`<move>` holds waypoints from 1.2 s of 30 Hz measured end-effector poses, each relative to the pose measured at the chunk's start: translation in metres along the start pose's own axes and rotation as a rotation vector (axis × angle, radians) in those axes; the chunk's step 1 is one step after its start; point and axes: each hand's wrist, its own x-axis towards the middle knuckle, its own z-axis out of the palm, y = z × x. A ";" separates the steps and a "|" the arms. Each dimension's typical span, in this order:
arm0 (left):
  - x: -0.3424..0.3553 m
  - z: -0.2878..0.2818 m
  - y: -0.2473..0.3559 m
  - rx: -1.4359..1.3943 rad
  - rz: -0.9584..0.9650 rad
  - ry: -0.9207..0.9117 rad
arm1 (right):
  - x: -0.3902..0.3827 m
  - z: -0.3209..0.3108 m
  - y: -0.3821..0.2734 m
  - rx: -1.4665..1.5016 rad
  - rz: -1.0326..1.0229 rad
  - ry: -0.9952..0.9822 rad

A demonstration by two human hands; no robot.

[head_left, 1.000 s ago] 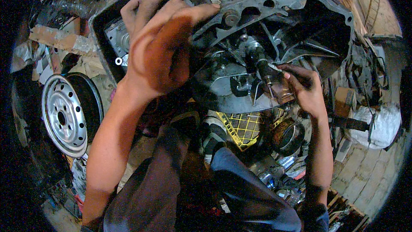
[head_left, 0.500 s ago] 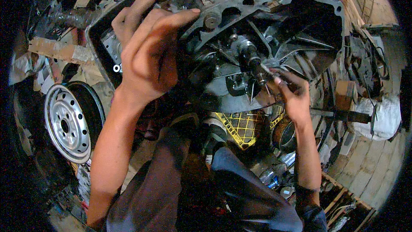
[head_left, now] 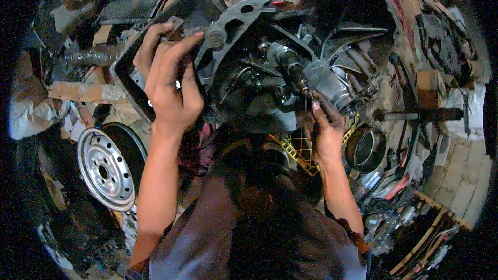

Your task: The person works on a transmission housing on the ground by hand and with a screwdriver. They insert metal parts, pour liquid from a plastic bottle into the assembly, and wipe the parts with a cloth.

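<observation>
Both hands have shifted lower in view since the earlier frame. Nearest, the right hand point(head_left: 326, 129) pinches narrowly around the tip of the splined shaft point(head_left: 293, 70). Beyond, the left hand point(head_left: 168, 85) grips the gearbox housing point(head_left: 244, 8) rim, fingers wrapped. A steel wheel point(head_left: 104, 168) lies at lower left.

The gearbox housing point(head_left: 270, 0) is seen in dull grey metal, blackened with grease inside. The wheel rim point(head_left: 106, 170) is painted silver-white and ringed with small dark holes. A yellow lattice crate point(head_left: 298, 148) is shown, and the shirt point(head_left: 249, 238) is coloured grey-brown.
</observation>
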 end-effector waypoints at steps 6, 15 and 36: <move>0.002 0.012 0.007 -0.002 -0.002 0.052 | 0.011 0.000 0.032 0.106 -0.078 0.026; -0.012 0.021 -0.009 -0.090 -0.016 0.066 | 0.027 0.009 0.073 -0.300 -0.549 0.058; -0.006 0.024 0.001 0.151 0.053 0.058 | 0.026 0.020 0.026 0.064 -0.322 -0.073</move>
